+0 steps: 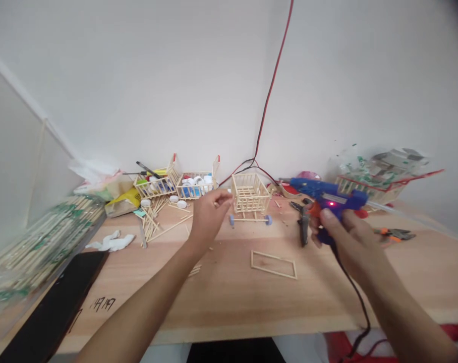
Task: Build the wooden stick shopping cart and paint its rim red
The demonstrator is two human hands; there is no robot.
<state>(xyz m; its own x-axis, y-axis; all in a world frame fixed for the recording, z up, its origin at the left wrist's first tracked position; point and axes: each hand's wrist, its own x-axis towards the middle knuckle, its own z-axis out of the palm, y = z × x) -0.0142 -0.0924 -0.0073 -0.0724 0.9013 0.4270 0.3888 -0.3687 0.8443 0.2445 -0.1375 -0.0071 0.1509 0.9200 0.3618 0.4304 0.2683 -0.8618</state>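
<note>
My right hand [346, 237] grips a blue hot glue gun [327, 196] with a red light on, its nozzle pointing left and a clear glue stick trailing behind. My left hand [210, 212] reaches out just left of a small wooden stick cart [249, 196] on blue wheels; its fingers are curled near the cart's side, and I cannot tell whether they touch it. A flat rectangular stick frame [273, 264] lies on the wooden table [229, 297] in front of the cart.
Two stick baskets [176, 184] hold bottle caps at the back. Loose sticks [157, 222] lie beside them. Black pliers [303, 227] and orange-handled cutters [395, 233] rest near the gun. A bag of sticks [36, 242] sits left, another bag [380, 174] right. A red-black cable [269, 101] climbs the wall.
</note>
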